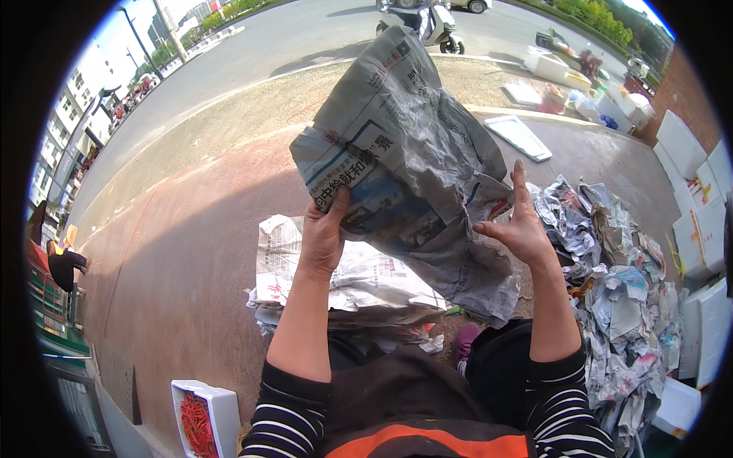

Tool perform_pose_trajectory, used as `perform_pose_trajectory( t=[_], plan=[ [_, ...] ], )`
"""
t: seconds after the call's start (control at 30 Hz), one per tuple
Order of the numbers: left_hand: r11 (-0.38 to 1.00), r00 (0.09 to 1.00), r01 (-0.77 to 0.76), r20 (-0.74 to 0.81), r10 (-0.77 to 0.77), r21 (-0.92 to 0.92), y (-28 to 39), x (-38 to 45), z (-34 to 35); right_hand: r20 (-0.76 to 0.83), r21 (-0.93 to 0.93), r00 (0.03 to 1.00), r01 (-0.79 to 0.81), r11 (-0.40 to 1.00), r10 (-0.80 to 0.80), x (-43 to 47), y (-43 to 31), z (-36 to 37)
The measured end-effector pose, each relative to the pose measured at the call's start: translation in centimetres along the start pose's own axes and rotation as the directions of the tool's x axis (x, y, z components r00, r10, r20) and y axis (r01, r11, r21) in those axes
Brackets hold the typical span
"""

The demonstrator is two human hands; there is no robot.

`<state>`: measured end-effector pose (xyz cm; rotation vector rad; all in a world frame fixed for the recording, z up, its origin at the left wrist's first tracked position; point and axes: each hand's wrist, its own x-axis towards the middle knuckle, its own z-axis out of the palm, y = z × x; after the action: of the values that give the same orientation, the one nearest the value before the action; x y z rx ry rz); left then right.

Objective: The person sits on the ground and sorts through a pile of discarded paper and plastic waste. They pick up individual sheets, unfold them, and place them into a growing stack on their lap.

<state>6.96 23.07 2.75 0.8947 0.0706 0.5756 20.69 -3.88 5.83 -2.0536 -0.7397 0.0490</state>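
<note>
A crumpled sheet of newspaper (401,137) is raised in front of me, tilted, its print and a photo facing up. My left hand (324,235) grips its left edge, thumb on top. At its right edge is my right hand (518,223), thumb and forefinger spread; the thumb lies at the paper, and whether the other fingers hold it is hidden. Below the raised sheet, a stack of flattened newspapers (372,280) lies on the ground by my legs. To the right spreads a heap of crumpled newspaper (618,320).
White foam boxes (701,229) line the right side. A foam lid (518,137) lies on the pavement ahead. At lower left sits a foam box of red chillies (223,412). A scooter (426,28) stands by the road. Another person (64,268) bends at far left.
</note>
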Motion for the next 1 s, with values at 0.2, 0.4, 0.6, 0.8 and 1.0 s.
perform_pose_trajectory(
  t=[0.2,0.4,0.6,0.8,1.0],
  plan=[
    [0.996,0.995,0.008,-0.093,-0.017,-0.092,0.9,1.0,-2.6,0.098,0.283,0.995,-0.063,0.957,0.036,1.1,2.1,5.1],
    [0.997,0.990,0.013,-0.142,-0.025,-0.082,1.1,2.2,-3.0,-0.109,0.048,0.992,0.068,0.997,-0.062,3.1,5.8,6.3],
    [0.993,0.819,0.039,-0.573,0.031,0.109,0.8,3.3,-7.2,-0.388,0.617,0.882,0.033,0.787,0.267,4.5,6.4,-0.2],
    [0.952,0.967,0.246,-0.018,-0.253,-0.182,2.2,2.8,-5.8,-0.062,0.848,0.876,-0.208,0.488,0.479,4.3,8.0,-1.4],
    [0.977,0.964,0.097,-0.261,-0.045,0.190,2.2,3.1,-4.6,-0.106,0.770,0.866,-0.240,0.591,0.489,4.9,12.7,-2.6]
  ],
)
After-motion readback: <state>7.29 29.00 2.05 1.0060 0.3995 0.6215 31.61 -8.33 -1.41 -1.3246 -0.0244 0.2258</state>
